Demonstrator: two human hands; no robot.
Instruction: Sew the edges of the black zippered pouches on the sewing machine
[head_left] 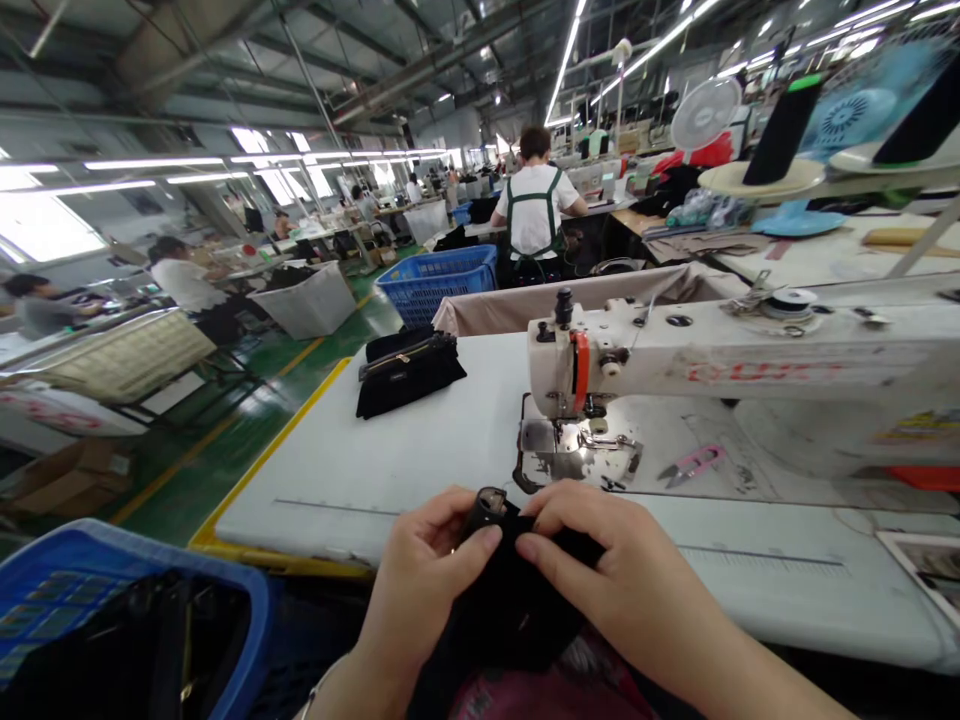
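Black fabric [510,620] hangs between my two hands in front of the table's near edge; its full shape is hidden. My left hand [435,570] is closed on its upper left part, thumb pressing beside a dark, shiny rolled end [490,503]. On the other side, my right hand [600,550] pinches the top edge between thumb and fingers. Just beyond my fingers are the needle plate [577,450] and the head of a white sewing machine [720,350]. Black zippered pouches [412,375] lie piled on the left of the white table [322,470].
Pink-handled thread snips [694,465] lie on the machine bed. A blue basket [259,600] holding black pieces stands at lower left, another blue basket [439,285] behind the table. Thread cones [780,135] stand at right. Ahead, a person [534,205] works facing away.
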